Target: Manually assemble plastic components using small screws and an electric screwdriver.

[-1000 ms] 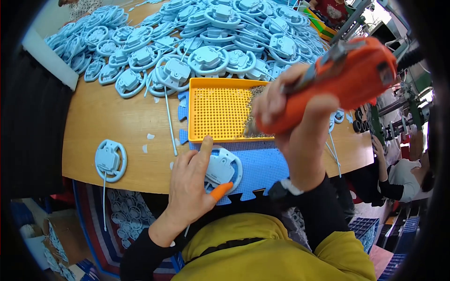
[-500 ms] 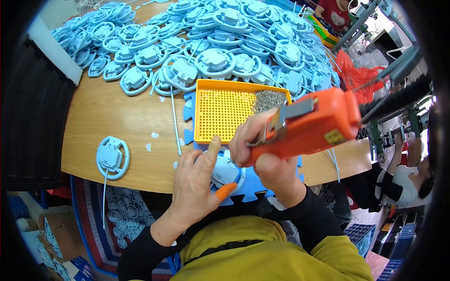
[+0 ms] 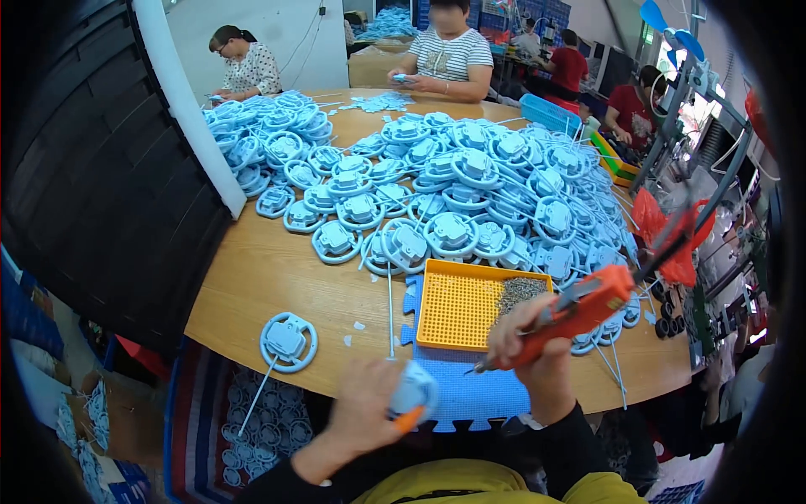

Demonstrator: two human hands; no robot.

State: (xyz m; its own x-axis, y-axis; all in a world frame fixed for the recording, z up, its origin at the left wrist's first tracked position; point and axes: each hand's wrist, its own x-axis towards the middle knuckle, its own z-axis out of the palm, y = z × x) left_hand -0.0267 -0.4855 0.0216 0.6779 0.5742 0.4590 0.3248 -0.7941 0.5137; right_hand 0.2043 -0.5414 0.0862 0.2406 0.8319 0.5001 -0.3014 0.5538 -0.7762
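Observation:
My left hand [image 3: 361, 407], blurred by motion, is closed around a light-blue plastic toy steering wheel [image 3: 417, 391] at the left edge of the blue foam mat [image 3: 474, 395]. An orange cover wraps one of its fingers. In my right hand [image 3: 550, 374] is a red electric screwdriver [image 3: 579, 312], its bit pointing down-left above the mat, apart from the wheel. Beyond the mat's near part sits a yellow perforated tray [image 3: 453, 340] with a heap of small screws [image 3: 520, 292] at its right end. Another toy steering wheel [image 3: 287, 340] with a thin rod lies to the left.
A large pile of similar light-blue wheels [image 3: 474, 168] covers the table's far side. A dark slatted panel [image 3: 92, 168] stands at left. Below the table edge, a striped bag [image 3: 197, 420] holds more parts. Several people sit around, one in a striped shirt [image 3: 453, 57] across the table.
The head view has tilted up, bringing people across the table into sight. My left hand has carried the wheel leftward, and the screwdriver is now apart from it.

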